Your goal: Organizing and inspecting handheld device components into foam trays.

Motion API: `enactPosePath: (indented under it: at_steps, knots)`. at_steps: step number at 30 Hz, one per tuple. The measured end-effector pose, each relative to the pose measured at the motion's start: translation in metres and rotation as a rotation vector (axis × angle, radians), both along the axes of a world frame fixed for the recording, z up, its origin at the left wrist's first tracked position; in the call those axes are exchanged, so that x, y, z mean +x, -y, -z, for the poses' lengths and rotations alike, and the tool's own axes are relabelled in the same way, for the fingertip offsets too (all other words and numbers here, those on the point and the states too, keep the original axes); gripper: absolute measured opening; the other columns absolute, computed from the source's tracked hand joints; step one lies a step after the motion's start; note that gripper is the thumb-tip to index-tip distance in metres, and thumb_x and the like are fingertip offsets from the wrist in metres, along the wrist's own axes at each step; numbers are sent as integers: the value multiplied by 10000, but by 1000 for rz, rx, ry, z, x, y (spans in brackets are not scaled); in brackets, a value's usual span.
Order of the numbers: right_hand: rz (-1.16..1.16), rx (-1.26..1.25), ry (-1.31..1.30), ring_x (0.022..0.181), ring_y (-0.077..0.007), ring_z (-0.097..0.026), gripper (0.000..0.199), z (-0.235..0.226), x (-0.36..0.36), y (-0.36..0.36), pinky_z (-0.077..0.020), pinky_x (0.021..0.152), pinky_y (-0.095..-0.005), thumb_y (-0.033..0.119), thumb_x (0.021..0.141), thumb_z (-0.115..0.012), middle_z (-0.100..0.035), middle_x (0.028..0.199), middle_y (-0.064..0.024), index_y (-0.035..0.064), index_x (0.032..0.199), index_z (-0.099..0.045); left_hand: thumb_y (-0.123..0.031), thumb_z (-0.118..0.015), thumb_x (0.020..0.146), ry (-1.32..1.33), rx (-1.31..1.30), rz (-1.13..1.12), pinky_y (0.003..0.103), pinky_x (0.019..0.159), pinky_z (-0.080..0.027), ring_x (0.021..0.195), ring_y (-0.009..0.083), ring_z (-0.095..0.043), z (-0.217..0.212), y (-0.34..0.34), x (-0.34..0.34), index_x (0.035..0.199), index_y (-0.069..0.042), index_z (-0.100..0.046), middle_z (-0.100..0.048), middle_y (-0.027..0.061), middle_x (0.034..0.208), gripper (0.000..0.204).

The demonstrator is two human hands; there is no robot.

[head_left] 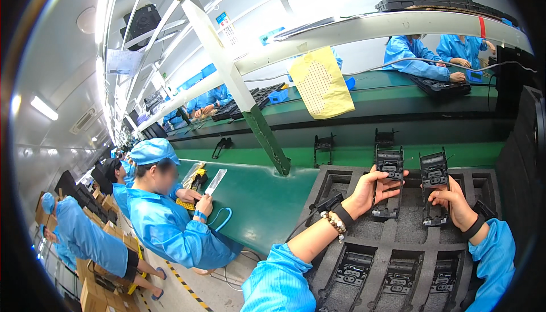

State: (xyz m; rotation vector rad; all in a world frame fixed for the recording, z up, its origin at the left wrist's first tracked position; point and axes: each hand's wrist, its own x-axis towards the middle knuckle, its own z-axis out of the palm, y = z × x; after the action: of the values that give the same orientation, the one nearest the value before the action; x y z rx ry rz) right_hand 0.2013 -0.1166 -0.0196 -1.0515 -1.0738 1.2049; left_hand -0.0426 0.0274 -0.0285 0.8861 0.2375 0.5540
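Note:
My left hand (375, 191) grips a black plastic housing (389, 163), thumb on its near side and fingers behind it. In my right hand (453, 197) is a second, similar black housing (434, 171), pinched along its right edge. Both housings are raised side by side over a dark grey foam tray (377, 258) with rectangular compartments. More such housings lie in the tray's near row: a left one (351, 269), a middle one (400, 276) and a right one (443, 276). My forearms partly cover the tray's sides.
Beyond the tray, other black parts (323, 143) sit on the green conveyor (358, 156). A white-and-green post (259, 124) rises at the left of the tray. A co-worker in blue (170, 215) sits at the green bench (273, 198). Black panels (520, 136) stand at right.

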Motion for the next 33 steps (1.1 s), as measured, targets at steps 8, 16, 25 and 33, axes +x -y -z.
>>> enactPosePath:
  at_steps: [8, 16, 25, 33]
  knots:
    - [9, 2, -6, 862, -163, -653, 474, 1, 0, 0, -500, 751, -268, 86, 798, -593, -650, 1095, -93, 27, 1259, -495, -171, -492, 939, 12, 1, 7, 420, 1005, -475, 1216, 269, -572, 0, 0, 0, 1353, -125, -459, -559, 169, 1380, 418]
    - [1, 6, 3, 863, -166, -652, 484, 0, -1, -1, -502, 747, -266, 91, 798, -594, -650, 1112, -96, 25, 1266, -489, -182, -503, 933, 1, 5, -8, 428, 1017, -461, 1218, 262, -568, 0, 0, -1, 1360, -115, -465, -562, 164, 1380, 434]
    - [4, 7, 3, 866, -165, -653, 490, 0, -1, -1, -511, 755, -270, 78, 787, -576, -649, 1123, -106, 18, 1264, -484, -193, -523, 921, 12, 5, 0, 419, 1011, -468, 1209, 261, -578, 0, -1, -2, 1361, -83, -490, -563, 160, 1383, 454]
    - [-4, 19, -5, 872, -164, -653, 469, -1, -1, 0, -514, 756, -271, 81, 788, -579, -651, 1121, -107, 17, 1244, -491, -203, -513, 924, -5, 4, 2, 420, 1029, -447, 1235, 260, -557, 0, 0, -1, 1368, -85, -486, -562, 153, 1385, 460]
